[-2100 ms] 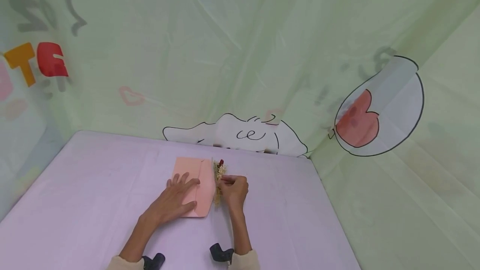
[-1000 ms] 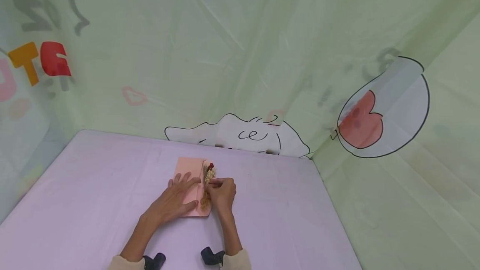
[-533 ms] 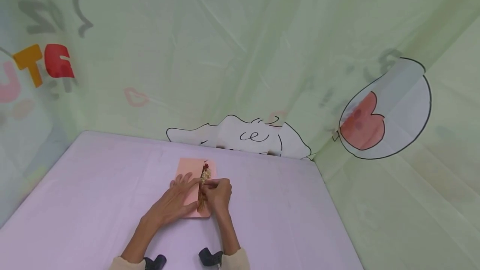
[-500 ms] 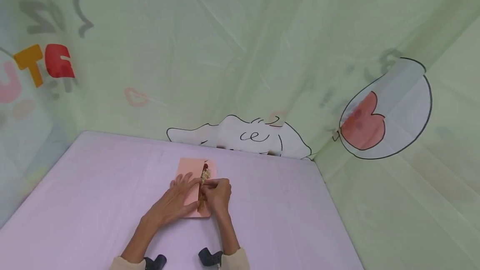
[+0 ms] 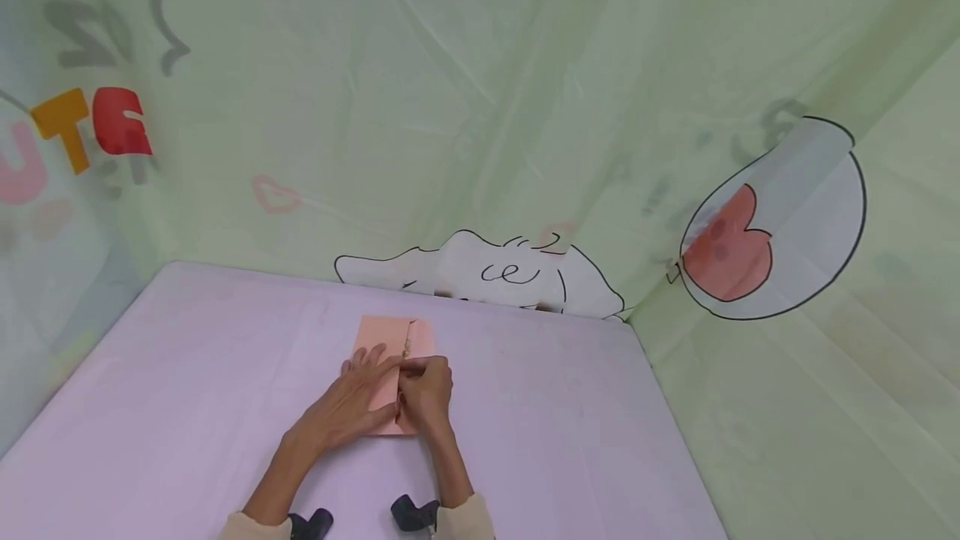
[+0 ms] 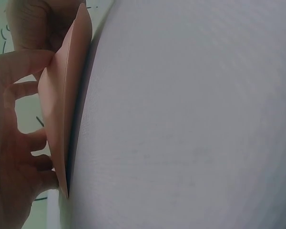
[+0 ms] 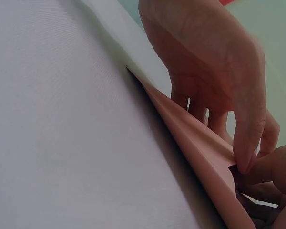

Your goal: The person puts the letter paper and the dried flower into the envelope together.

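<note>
A pink envelope (image 5: pixel 384 332) lies on the table, its open side facing right with the flap spread out. Across its front rests my left hand (image 5: pixel 352 400), fingers spread and straight, with fingertips on the paper in the left wrist view. My right hand (image 5: pixel 427 394) has its fingertips inside the opening, pinching a small dried flower bunch (image 5: pixel 407 348). Only a few cream bits of the bunch show along the slit; the envelope and fingers hide most of it. In the right wrist view the envelope (image 7: pixel 190 148) bulges slightly near the right-hand fingers (image 7: pixel 271 167).
The table (image 5: pixel 562 423) has a pale lilac cover. Behind it hangs a light green printed curtain (image 5: pixel 420 107), continuing along both sides. Dark wrist-camera mounts (image 5: pixel 412 513) sit at the cuffs.
My right hand has moved left from beside the envelope, carrying the dried flower bunch over the flap and into the opening. The left hand has stayed on the envelope.
</note>
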Tool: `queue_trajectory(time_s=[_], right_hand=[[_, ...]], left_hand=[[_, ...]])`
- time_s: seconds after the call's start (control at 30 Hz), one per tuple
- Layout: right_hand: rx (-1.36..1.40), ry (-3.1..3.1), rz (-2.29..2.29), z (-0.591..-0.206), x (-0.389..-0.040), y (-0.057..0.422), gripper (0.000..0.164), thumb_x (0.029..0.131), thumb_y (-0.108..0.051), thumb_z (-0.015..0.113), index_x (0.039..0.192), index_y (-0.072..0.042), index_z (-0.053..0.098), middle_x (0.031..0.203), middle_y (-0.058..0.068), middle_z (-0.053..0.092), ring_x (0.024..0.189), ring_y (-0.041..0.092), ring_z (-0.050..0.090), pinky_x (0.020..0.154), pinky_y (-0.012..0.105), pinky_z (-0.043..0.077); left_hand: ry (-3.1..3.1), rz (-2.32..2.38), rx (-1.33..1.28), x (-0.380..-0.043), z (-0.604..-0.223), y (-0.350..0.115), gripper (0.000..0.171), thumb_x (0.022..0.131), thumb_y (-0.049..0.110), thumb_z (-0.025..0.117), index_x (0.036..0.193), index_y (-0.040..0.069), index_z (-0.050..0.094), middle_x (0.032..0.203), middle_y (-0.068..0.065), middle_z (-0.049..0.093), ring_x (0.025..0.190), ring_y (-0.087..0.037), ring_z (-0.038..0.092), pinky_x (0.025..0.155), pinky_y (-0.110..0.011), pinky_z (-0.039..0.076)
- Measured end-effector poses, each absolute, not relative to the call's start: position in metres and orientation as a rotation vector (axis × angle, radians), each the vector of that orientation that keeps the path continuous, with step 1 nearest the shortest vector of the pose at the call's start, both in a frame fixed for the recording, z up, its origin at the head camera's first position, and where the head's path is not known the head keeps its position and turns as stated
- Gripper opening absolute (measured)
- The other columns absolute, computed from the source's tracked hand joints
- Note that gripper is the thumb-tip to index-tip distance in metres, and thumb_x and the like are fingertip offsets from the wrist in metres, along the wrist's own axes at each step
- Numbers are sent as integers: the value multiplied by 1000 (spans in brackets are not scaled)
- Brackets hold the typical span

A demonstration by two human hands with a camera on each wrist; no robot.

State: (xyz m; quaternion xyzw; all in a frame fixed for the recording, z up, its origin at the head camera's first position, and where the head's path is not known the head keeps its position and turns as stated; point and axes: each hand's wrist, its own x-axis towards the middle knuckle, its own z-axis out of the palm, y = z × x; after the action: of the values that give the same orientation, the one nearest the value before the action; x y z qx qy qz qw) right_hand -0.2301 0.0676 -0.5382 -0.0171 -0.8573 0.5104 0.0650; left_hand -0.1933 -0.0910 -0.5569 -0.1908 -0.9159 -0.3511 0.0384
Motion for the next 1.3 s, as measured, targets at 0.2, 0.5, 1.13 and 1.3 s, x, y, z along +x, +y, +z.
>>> queue_trajectory(time_s=[0.2, 0.5, 1.13, 1.3], right_hand=[[-30, -2603, 1555, -536, -230, 70, 10, 84, 5, 82, 91, 1, 85, 75, 8, 79, 64, 6, 66, 58, 20, 54], [132, -2617, 1551, -538, -238, 89, 14, 84, 2, 82, 96, -3, 87, 80, 4, 81, 70, 6, 68, 64, 22, 56], [403, -2701, 707, -515, -254, 190, 78, 97, -42, 79, 165, -19, 49, 176, 38, 20, 163, 64, 19, 125, 85, 17], [404, -2836, 560, -514, -254, 204, 107, 84, -66, 81, 173, -29, 34, 177, 41, 2, 160, 72, 2, 116, 96, 5]], left_hand=[[-2816, -1068, -613, -195, -557, -89, 64, 104, 42, 68, 162, 25, 50, 174, -31, 35, 159, -64, 29, 124, -80, 30], [-2818, -1027, -639, -193, -551, -93, 67, 102, 43, 69, 162, 18, 51, 173, -34, 34, 158, -66, 30, 124, -82, 28], [-2700, -636, -335, -202, -534, -167, 72, 105, 41, 70, 169, 32, 39, 171, -39, 32, 152, -74, 26, 110, -98, 16], [-2818, -541, -271, -200, -531, -197, 86, 99, 64, 67, 172, 42, 29, 175, -38, 20, 154, -79, 12, 105, -102, -2]])
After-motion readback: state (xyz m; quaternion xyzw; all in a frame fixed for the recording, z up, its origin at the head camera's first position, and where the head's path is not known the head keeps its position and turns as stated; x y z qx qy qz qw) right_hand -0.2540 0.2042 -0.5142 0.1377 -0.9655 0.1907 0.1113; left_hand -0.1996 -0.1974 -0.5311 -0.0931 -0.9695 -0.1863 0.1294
